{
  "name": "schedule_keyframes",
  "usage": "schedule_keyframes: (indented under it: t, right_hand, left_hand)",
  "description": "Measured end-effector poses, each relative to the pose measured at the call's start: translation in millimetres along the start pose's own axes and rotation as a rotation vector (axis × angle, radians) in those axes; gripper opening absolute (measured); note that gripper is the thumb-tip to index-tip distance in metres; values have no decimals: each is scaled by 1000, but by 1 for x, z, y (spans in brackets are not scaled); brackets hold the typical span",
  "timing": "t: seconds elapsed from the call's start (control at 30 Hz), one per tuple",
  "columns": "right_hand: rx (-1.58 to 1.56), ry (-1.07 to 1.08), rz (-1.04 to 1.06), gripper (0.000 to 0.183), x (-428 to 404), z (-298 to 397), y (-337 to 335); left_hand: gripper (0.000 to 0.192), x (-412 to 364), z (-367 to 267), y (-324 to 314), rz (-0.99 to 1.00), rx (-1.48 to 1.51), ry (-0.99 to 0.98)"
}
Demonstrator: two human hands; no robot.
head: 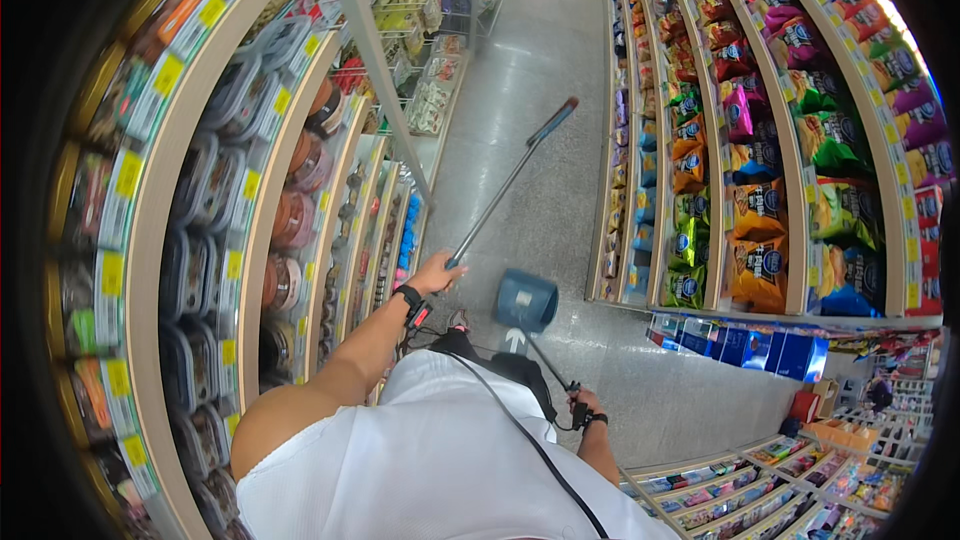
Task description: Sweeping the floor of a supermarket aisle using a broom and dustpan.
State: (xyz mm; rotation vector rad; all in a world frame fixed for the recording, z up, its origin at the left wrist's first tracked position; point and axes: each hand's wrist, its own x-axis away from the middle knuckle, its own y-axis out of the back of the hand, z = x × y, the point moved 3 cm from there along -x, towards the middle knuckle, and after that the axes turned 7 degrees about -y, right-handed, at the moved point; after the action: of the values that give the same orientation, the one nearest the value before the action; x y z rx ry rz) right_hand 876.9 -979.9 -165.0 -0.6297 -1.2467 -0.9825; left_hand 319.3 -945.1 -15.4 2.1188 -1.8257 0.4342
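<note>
My left hand (439, 274) is closed around the near end of a broom's long grey handle (491, 206). The handle slants up and to the right, and the broom head (553, 120) rests on or just above the floor of the aisle. Lower right, my right hand (585, 403) grips the dark handle of a long-handled dustpan. Its blue pan (526, 300) is near my feet, some way from the broom head. The lower part of my right hand's fingers is hard to make out. Both wrists wear black bands.
Shelves with plastic tubs and jars (199, 277) curve along the left. Bagged snacks (757, 262) fill the shelving on the right. The grey floor (525, 75) runs between them. Blue boxes (799, 356) stand at the right shelf's end; more shelves (720, 499) lie at the lower right.
</note>
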Motion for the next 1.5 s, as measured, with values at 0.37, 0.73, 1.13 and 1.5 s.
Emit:
schedule_keyframes:
  t: [0.37, 0.73, 1.13, 1.5]
  right_hand:
    - [-90, 306, 431, 33, -16, 294, 9]
    - [89, 98, 165, 20, -133, 453, 71]
    - [275, 65, -90, 27, -195, 624, 91]
    - [427, 99, -188, 49, -178, 861, 96]
  left_hand:
    - [40, -98, 33, 63, -149, -466, 305]
    - [40, -203, -13, 105, -103, -656, 611]
    - [31, -386, -56, 154, -18, -748, 596]
    - [26, -590, -143, 245, 59, -743, 534]
